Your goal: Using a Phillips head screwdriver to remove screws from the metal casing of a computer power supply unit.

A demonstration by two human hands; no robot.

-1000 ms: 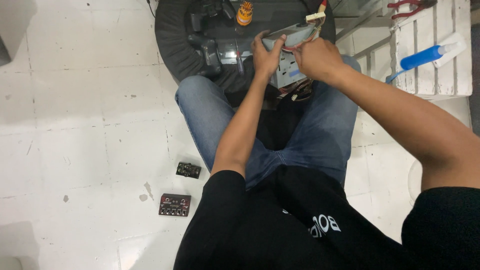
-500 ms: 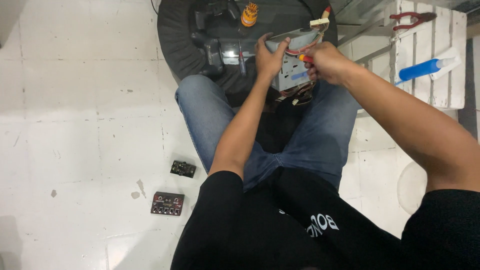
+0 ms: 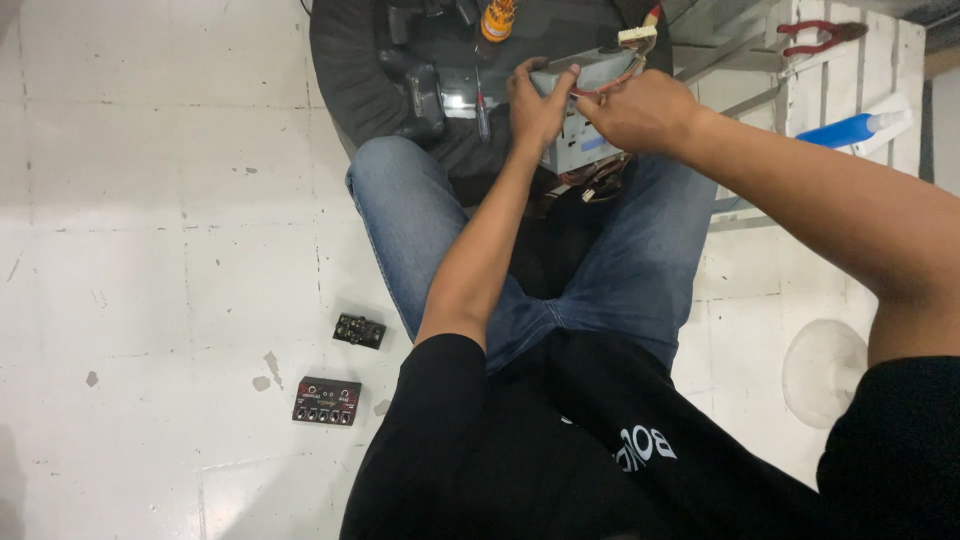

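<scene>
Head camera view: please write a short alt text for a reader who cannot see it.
A seated person in jeans holds a grey metal box over the lap, left hand on its side, right hand gripping its wires. Two small circuit boards lie on the white tiled floor.

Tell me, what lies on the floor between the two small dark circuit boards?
Nothing: in the head view, only bare white floor tile separates the smaller board from the larger board with a row of round parts.
</scene>
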